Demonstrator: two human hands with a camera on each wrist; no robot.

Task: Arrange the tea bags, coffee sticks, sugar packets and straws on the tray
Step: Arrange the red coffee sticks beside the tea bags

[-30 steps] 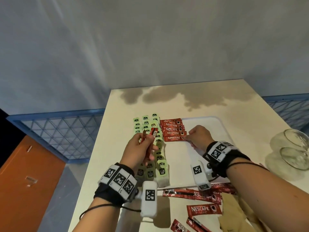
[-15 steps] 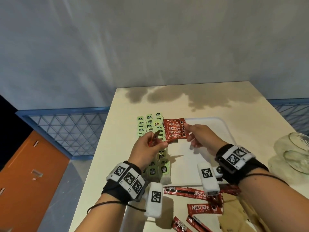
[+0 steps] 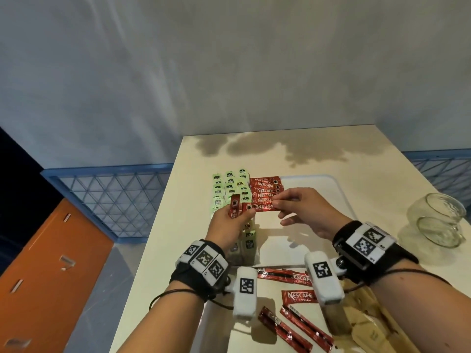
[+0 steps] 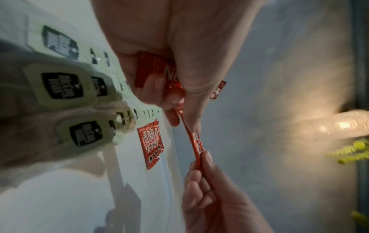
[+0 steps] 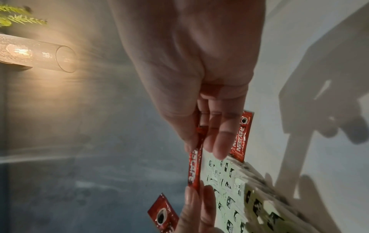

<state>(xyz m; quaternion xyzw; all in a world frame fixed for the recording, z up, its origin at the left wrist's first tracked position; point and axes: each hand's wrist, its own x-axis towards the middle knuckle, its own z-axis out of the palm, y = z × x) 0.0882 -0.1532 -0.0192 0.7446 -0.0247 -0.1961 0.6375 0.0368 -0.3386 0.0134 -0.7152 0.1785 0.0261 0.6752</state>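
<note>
Grey plaster walls are closing in behind a cream table (image 3: 318, 159), which is being darkened by a blotchy stain along its far edge. A white tray (image 3: 339, 197) is being carried by the table; green tea bags (image 3: 229, 186) are being kept in rows along the tray's left edge, and a fanned row of Nescafé coffee sticks (image 3: 265, 192) is being laid just beside them. One coffee stick (image 4: 196, 141) is being pinched at opposite ends by the left hand (image 3: 229, 225) and the right hand (image 3: 303, 212), while spare sticks (image 3: 234, 210) are being gripped in the left hand's curled fingers. Loose sticks (image 3: 295, 324) are being left near the tray's near edge, beside brown packets (image 3: 367, 324) that are perhaps sugar. A clear glass (image 3: 435, 220) is being left at the table's right edge.

The transfer is probably being risked in two ways: the spare sticks may be dropped onto the tea bags if the left grip is loosened, and the fanned row may be nudged askew while the stick is being laid.
</note>
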